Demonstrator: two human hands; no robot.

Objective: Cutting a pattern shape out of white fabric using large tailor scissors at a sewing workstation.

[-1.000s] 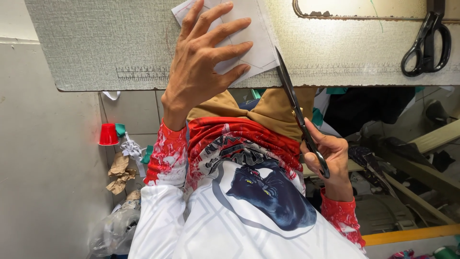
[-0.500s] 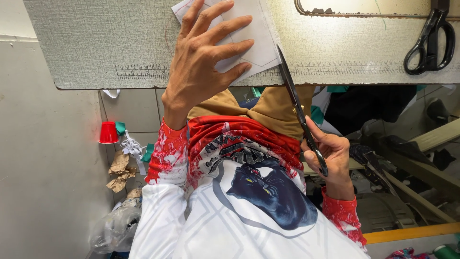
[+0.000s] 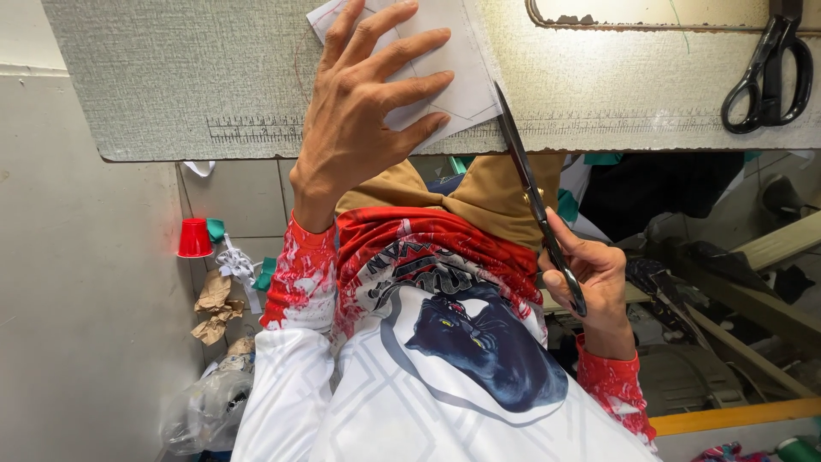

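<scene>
Left hand [image 3: 368, 111] lies spread flat on the paper pattern [image 3: 462, 64]; right hand [image 3: 590, 278] grips scissors [image 3: 534, 192], seemingly at its edge.

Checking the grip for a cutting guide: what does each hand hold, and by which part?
The right hand holds scissors by the handle loops. The left hand holds nothing, pressing flat on the white paper pattern.

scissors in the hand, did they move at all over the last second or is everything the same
Barely. The scissors in the right hand keep the same slant, blade tip at the edge of the white paper pattern; any shift is too slight to tell. The left hand stays spread flat on the pattern, pinning it to the grey table. The second pair of black scissors lies untouched on the table.
</scene>
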